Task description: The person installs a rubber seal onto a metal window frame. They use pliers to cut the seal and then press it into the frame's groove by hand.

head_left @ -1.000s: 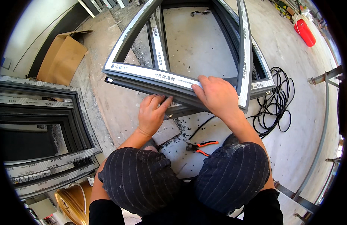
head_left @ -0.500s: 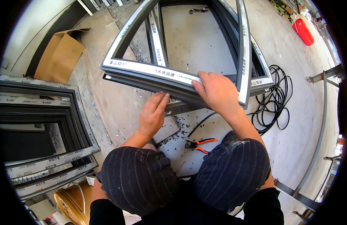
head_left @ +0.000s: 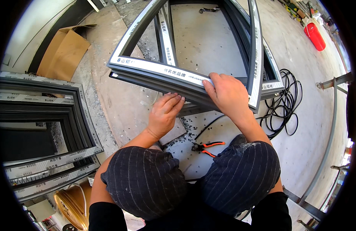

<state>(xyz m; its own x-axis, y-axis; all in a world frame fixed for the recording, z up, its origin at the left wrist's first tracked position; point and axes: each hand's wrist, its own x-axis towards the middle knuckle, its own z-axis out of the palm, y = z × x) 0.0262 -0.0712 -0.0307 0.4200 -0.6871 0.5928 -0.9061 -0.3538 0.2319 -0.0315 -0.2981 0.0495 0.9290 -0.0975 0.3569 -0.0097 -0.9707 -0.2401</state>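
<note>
A dark grey window frame (head_left: 158, 72) with white protective film is tilted up before me, near side raised over another frame (head_left: 276, 85). My right hand (head_left: 230, 94) grips its near rail toward the right corner, thumb lying on the film. Below the middle of that rail, my left hand (head_left: 165, 113) has its fingers bent and pressed together against the rail's grooved outer side. Whatever these fingertips may pinch is hidden. Between my knees, pliers (head_left: 203, 147) with orange and black handles lie on the floor among black scraps.
Several film-covered frames (head_left: 51, 161) are stacked at left, below an open cardboard box (head_left: 64, 54). Black cord (head_left: 287, 104) lies coiled at right, near a metal rail (head_left: 332, 127). A red bucket (head_left: 314, 36) and a wrench-like tool (head_left: 209, 10) are farther off.
My left hand has slid a little to the right along the near rail. The right hand keeps its grip. The whole view has shifted slightly.
</note>
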